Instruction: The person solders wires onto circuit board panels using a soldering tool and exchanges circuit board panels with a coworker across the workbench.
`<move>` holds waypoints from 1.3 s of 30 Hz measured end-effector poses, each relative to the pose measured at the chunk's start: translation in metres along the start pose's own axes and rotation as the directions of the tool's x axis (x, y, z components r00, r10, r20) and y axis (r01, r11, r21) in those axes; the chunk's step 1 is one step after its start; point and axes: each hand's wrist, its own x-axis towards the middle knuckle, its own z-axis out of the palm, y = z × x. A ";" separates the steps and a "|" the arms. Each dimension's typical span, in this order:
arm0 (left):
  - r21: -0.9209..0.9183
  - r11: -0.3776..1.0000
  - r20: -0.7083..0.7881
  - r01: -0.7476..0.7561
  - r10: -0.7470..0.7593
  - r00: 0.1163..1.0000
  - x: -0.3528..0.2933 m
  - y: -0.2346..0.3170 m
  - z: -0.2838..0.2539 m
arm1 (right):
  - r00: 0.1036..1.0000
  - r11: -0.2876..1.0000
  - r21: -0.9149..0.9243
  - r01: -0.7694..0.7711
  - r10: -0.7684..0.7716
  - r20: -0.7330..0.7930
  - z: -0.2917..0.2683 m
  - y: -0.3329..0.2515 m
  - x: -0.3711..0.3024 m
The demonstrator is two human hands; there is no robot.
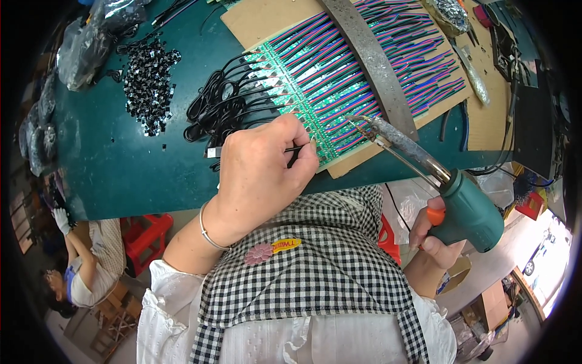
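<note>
My left hand (257, 167) is closed in a pinch at the near left edge of a panel of green circuit boards (295, 91). Between its thumb and fingers runs a thin black cable (294, 148), its end close to the boards. My right hand (438, 242) grips the handle of a green soldering gun (474, 209) with an orange trigger. The gun's tip hangs over the near part of the panel; whether it touches is unclear. Rows of multicoloured wires (339, 85) extend right from the boards, under a curved grey metal bar (371, 60).
Black USB cables (221, 103) lie bunched left of the panel. Farther left is a heap of small black connectors (150, 85). Brown cardboard (245, 24) lies beneath the panel on the green table (133, 182). Another person (91, 267) is at the lower left, near a red stool (148, 239).
</note>
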 end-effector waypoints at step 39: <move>0.159 0.914 0.307 -0.373 0.313 0.899 0.035 0.008 -0.024 | 0.997 0.998 -0.024 0.060 -0.061 -0.045 -0.008 -0.006 0.005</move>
